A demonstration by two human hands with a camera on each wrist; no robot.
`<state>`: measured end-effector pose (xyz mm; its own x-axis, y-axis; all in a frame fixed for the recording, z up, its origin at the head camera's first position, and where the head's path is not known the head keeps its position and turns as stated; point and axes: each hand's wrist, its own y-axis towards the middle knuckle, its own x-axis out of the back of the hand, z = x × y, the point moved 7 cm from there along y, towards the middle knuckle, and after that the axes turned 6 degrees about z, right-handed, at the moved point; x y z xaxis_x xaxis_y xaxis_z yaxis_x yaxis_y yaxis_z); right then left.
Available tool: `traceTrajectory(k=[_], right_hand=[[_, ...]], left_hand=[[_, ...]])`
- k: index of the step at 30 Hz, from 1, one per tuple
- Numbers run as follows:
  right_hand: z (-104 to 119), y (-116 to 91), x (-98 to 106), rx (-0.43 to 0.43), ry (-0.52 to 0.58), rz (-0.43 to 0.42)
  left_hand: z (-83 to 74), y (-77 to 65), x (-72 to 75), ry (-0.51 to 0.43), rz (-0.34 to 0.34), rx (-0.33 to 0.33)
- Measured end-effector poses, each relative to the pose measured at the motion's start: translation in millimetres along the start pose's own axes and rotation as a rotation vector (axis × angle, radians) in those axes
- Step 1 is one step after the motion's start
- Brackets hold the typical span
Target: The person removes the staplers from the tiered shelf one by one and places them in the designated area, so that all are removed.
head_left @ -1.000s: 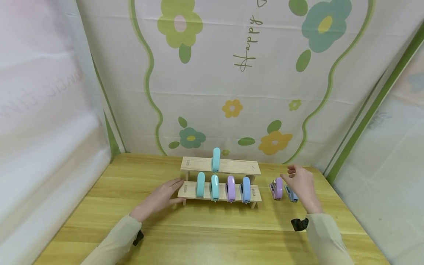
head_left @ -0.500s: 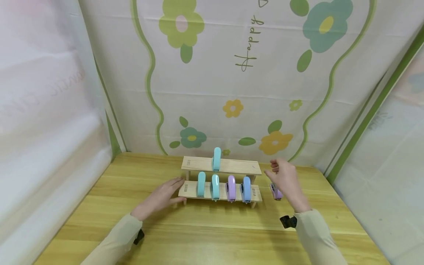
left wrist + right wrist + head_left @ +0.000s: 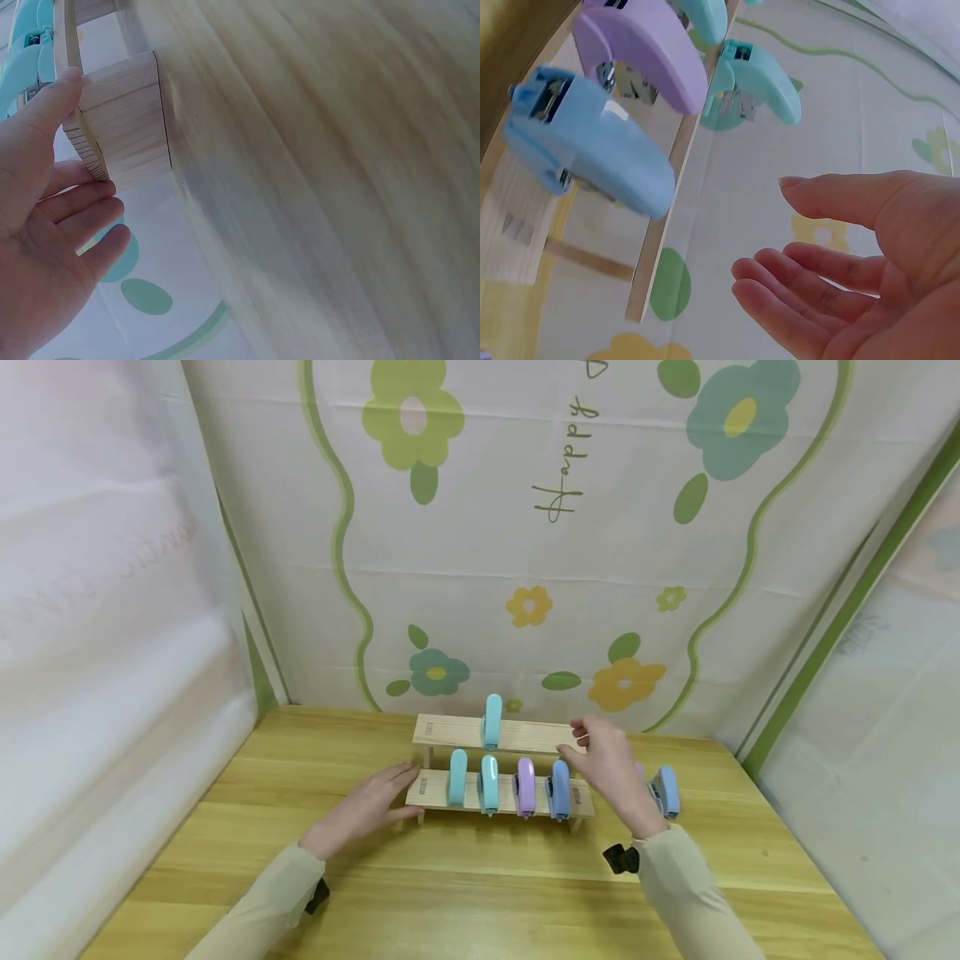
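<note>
A two-tier wooden rack (image 3: 534, 737) stands on the table. My left hand (image 3: 365, 807) pinches the left end of its lower tier, thumb (image 3: 56, 97) on the front edge and a finger behind. One teal stapler (image 3: 492, 722) stands on the upper tier. Along the lower tier are two teal staplers (image 3: 457, 778) (image 3: 489, 785), a purple stapler (image 3: 526, 787) and a blue stapler (image 3: 558, 789). Near the upper tier's right end hovers my right hand (image 3: 611, 772), with nothing between its parted thumb and fingers; the right wrist view shows it apart from the rack.
On the table right of the rack stands another blue stapler (image 3: 667, 792). Beside it a second purple stapler (image 3: 640, 768) is mostly hidden by the right forearm. A flowered curtain (image 3: 465, 560) closes off the table's back and both sides.
My right hand has moved left, from above the two staplers on the table to the rack's right end. The blue stapler there has come back into sight. My left hand stays put.
</note>
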<state>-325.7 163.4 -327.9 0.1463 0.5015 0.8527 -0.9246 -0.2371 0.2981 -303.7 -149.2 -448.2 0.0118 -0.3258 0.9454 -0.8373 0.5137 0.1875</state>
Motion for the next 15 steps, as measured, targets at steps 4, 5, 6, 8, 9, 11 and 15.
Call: traceTrajectory(k=[4, 5, 6, 8, 9, 11, 15], right_hand=[[9, 4, -7, 0.008, 0.02, 0.015], [11, 5, -8, 0.011, 0.024, 0.019], [13, 6, -10, 0.012, 0.029, 0.024], [15, 9, -13, 0.006, 0.039, 0.035], [16, 10, -15, 0.002, 0.044, 0.042], [18, 12, -18, -0.003, 0.054, 0.058], [23, 16, -24, -0.01, 0.065, 0.08]], left_hand=[[-0.1, 0.4, -0.2, -0.007, -0.008, -0.002], [0.3, 0.6, -0.3, -0.01, -0.008, -0.001], [0.4, 0.7, -0.3, -0.011, -0.009, -0.002], [0.3, 0.8, 0.0, -0.01, -0.01, -0.003], [0.1, 0.8, 0.2, -0.01, -0.011, -0.005], [-0.3, 0.6, 0.6, -0.006, -0.014, -0.008], [-0.5, 0.7, 0.1, -0.002, -0.017, -0.014]])
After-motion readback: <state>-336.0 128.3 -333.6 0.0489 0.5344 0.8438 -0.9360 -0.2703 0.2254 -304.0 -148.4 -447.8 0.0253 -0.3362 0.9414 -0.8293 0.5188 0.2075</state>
